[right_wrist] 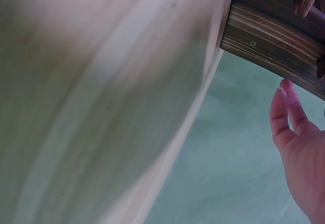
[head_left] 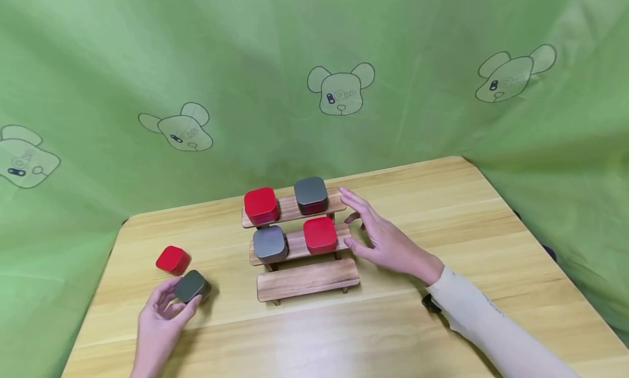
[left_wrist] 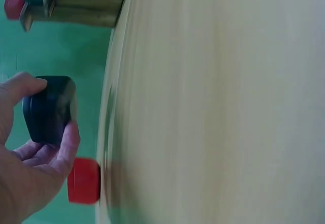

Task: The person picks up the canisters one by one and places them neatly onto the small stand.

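My left hand (head_left: 164,318) pinches a dark, rounded-square tin (head_left: 190,286) between thumb and fingers. In the left wrist view this dark tin (left_wrist: 48,109) hangs above the tabletop. A red tin (head_left: 173,259) stands on the table just beyond that hand. On a three-step wooden riser (head_left: 308,281), the top step bears a red tin (head_left: 261,203) and a grey tin (head_left: 311,195). The middle step bears a grey tin (head_left: 270,243) and a red tin (head_left: 320,235). My right hand (head_left: 388,241), fingers loosely bent, has its fingertips right at the riser's right end.
The light wooden table (head_left: 417,334) ends at the back against a green curtain (head_left: 255,83) with bear-head outlines. The curtain also hangs along both sides. A dark band (head_left: 431,303) sits at the right sleeve's cuff.
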Demonstrator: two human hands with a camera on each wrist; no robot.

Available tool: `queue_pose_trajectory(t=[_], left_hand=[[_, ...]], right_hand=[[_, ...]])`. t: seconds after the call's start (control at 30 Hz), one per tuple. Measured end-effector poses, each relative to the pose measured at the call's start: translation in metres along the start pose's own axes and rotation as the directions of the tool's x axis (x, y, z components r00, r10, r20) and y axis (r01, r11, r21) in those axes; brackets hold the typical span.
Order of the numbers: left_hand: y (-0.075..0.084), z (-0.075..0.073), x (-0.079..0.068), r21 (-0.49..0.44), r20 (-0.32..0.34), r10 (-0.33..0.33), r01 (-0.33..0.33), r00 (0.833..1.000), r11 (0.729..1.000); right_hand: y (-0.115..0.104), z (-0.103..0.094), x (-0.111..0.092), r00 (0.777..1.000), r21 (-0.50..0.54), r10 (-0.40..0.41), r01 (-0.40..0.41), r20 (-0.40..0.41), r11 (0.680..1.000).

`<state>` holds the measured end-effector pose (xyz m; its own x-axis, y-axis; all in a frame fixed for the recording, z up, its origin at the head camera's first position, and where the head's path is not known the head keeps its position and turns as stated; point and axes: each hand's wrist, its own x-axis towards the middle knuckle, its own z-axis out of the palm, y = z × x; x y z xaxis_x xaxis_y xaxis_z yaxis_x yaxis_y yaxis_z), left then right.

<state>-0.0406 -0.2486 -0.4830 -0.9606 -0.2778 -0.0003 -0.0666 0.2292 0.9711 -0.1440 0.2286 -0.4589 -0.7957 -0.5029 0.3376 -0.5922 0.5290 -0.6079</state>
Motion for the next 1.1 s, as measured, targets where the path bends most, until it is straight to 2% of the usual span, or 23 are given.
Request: queue_pose_trajectory(t=[0.1,0.27,0.43,0.63,0.73,0.97,1.1], left_hand=[[0.003,0.009,-0.006,-0.036,0.037,0.057,-0.056,0.998,0.998],[0.009,0.023,-0.014,-0.127,0.123,0.119,-0.103,0.985,0.987],[0.016,0.036,-0.023,-0.182,0.202,0.2,-0.164,0.959,0.969],[0.025,0.052,-0.031,-0.245,0.262,0.289,-0.226,0.921,0.943],[0.027,0.06,-0.035,-0.246,0.269,0.322,-0.259,0.908,0.934],[0.03,0.08,-0.042,-0.178,0.259,0.363,-0.326,0.895,0.929],[0.031,0.091,-0.046,-0.137,0.259,0.367,-0.342,0.893,0.93]], right_hand=[[0.0,0.0,0.0,1.0,-0.001,0.003,-0.003,0.004,1.0],[-0.001,-0.002,-0.001,1.0,0.014,0.013,-0.013,0.003,1.0],[0.0,-0.003,-0.002,1.0,0.009,0.01,-0.01,0.004,1.0],[0.001,-0.003,0.0,1.0,0.004,0.005,-0.005,0.003,1.0],[0.001,-0.003,0.001,1.0,0.003,0.005,-0.005,0.001,1.0],[0.001,-0.002,0.002,1.0,0.0,-0.005,0.006,-0.008,1.0],[0.002,0.0,0.001,1.0,0.003,-0.003,0.003,0.002,1.0]])
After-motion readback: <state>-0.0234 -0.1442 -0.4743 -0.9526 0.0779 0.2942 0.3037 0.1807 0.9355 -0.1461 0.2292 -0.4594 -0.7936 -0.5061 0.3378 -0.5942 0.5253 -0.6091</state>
